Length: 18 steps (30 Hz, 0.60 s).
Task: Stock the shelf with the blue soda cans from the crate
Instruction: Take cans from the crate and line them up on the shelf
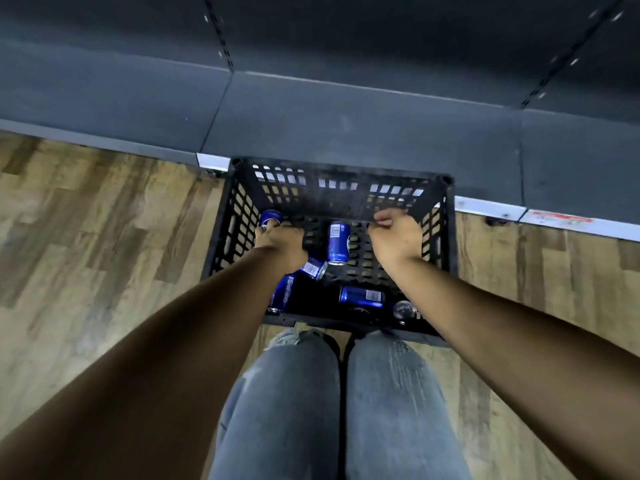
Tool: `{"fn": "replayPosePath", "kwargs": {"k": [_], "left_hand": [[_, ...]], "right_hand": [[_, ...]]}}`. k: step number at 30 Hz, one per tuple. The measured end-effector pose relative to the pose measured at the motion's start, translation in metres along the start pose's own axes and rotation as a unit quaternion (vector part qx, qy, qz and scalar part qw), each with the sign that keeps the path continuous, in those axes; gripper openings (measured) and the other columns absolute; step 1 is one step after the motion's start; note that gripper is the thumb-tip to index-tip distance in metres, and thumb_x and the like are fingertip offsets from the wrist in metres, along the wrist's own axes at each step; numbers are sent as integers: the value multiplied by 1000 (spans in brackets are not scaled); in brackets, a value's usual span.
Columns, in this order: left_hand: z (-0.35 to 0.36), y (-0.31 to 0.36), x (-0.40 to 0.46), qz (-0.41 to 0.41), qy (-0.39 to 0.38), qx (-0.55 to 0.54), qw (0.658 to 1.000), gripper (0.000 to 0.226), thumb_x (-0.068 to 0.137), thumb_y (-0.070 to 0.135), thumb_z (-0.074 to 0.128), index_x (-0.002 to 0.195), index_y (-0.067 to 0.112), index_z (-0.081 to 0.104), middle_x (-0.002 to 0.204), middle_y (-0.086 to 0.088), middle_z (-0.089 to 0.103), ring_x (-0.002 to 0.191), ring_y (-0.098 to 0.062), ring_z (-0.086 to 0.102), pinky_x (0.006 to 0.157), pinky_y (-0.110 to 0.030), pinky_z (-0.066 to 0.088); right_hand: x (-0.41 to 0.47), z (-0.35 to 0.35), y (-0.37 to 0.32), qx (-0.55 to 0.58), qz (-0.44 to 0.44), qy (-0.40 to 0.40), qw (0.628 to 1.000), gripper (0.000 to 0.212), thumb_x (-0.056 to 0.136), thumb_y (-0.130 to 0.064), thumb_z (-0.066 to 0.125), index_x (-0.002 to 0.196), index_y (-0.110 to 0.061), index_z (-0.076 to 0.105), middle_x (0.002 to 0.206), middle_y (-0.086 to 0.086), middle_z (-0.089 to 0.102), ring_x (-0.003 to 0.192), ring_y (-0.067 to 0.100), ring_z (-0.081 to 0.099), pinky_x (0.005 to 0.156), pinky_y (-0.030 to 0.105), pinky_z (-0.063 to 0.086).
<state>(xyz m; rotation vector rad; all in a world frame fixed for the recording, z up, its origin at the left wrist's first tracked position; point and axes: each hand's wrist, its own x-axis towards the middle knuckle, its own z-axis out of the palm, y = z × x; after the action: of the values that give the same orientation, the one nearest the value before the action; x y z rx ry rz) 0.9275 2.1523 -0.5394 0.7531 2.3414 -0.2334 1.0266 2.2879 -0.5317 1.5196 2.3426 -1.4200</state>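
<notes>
Inside the black crate (346, 188), left hand (280, 242) grips a blue soda can (271, 218); right hand (394, 237) is clenched, empty. Loose cans may roll, spoiling the next grasp.

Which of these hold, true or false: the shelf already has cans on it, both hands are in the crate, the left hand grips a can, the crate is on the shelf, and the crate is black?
1. The shelf already has cans on it. False: it shows none.
2. Both hands are in the crate. True.
3. The left hand grips a can. True.
4. The crate is on the shelf. False: it sits on the floor in front of the shelf.
5. The crate is black. True.
</notes>
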Motion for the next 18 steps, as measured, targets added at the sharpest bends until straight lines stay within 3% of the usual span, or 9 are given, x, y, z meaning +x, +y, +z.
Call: {"fn": "replayPosePath", "kwargs": {"k": [2, 5, 8, 12, 14, 16, 18], "left_hand": [[24, 2, 33, 1, -18, 9, 1000, 43, 95, 26, 46, 135, 12, 44, 141, -15, 41, 130, -33, 31, 109, -45, 26], [62, 11, 87, 4, -39, 16, 999, 45, 94, 25, 48, 136, 9, 44, 142, -17, 41, 130, -34, 35, 106, -43, 32], [94, 21, 129, 16, -56, -6, 998, 42, 91, 26, 50, 131, 11, 50, 136, -19, 47, 123, -36, 45, 98, -39, 39], [132, 27, 177, 57, -71, -41, 995, 35, 86, 27, 53, 116, 10, 61, 122, -13, 59, 110, -32, 56, 87, -32, 44], [147, 22, 189, 55, -67, -40, 995, 39, 83, 26, 55, 119, 11, 61, 126, -14, 59, 112, -32, 56, 89, -33, 44], [161, 18, 191, 59, -62, -41, 995, 37, 88, 23, 54, 119, 4, 61, 125, -18, 58, 114, -34, 55, 90, -33, 44], [175, 14, 190, 71, -43, -35, 996, 34, 93, 23, 49, 115, 1, 61, 123, -22, 59, 113, -36, 56, 91, -35, 44]], "right_hand": [[22, 23, 27, -10, -5, -5, 1000, 23, 91, -10, 51, 112, -12, 62, 109, 3, 65, 88, 13, 55, 67, 17, 38], [59, 58, 72, -49, 5, -28, 998, 24, 92, -12, 51, 113, -13, 62, 115, 5, 64, 101, 20, 60, 71, 16, 38], [88, 90, 106, -115, 20, -101, 988, 27, 91, -12, 50, 116, -10, 62, 121, 10, 61, 110, 26, 57, 79, 20, 40], [103, 122, 142, -321, -15, -251, 913, 44, 95, -18, 50, 136, -2, 45, 138, 17, 48, 124, 32, 49, 98, 33, 41], [112, 132, 161, -374, -33, -307, 874, 47, 93, -11, 53, 138, -1, 41, 134, 20, 50, 119, 31, 53, 91, 33, 44], [122, 132, 164, -422, -29, -332, 843, 39, 92, -11, 53, 130, -5, 47, 124, 11, 54, 94, 24, 56, 73, 28, 46], [141, 133, 173, -443, -27, -322, 836, 23, 92, -17, 53, 113, -8, 58, 125, 8, 53, 92, 22, 51, 85, 28, 44]]}}
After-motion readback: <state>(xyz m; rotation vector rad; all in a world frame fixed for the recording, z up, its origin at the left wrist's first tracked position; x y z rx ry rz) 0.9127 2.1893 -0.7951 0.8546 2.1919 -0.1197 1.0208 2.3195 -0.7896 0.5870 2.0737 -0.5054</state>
